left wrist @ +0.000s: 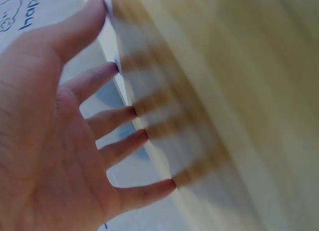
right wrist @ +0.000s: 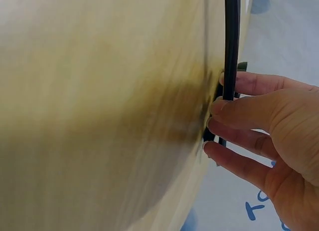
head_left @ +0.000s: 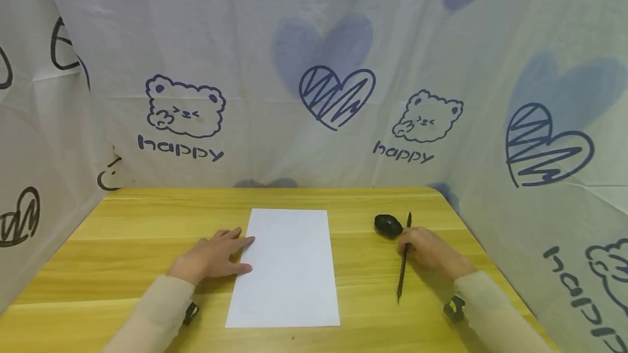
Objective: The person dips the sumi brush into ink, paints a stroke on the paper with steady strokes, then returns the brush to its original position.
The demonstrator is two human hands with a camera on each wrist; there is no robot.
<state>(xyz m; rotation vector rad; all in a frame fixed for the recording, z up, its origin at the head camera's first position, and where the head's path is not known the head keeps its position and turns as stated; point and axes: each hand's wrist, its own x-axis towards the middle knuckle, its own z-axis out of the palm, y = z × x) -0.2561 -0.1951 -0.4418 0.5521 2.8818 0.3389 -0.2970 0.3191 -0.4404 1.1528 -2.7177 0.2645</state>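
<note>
A blank white sheet of paper [head_left: 289, 277] lies in the middle of the wooden table. My left hand [head_left: 216, 256] is at its left edge, the thumb and a fingertip overlapping the paper; in the left wrist view its fingers [left wrist: 114, 123] are spread with the tips down at the surface. Over on the right, my right hand [head_left: 429, 249] pinches a slim black pencil [head_left: 403, 271] near its middle, the pointed end towards me. The right wrist view shows thumb and fingers around the pencil [right wrist: 230, 41]. A glossy black rounded object [head_left: 388, 226] sits just beyond that hand.
The yellow wooden tabletop [head_left: 122, 266] ends at a far edge in front of a hanging white cloth [head_left: 255, 97] printed with hearts and bears. More of this cloth hangs along both the left and right sides.
</note>
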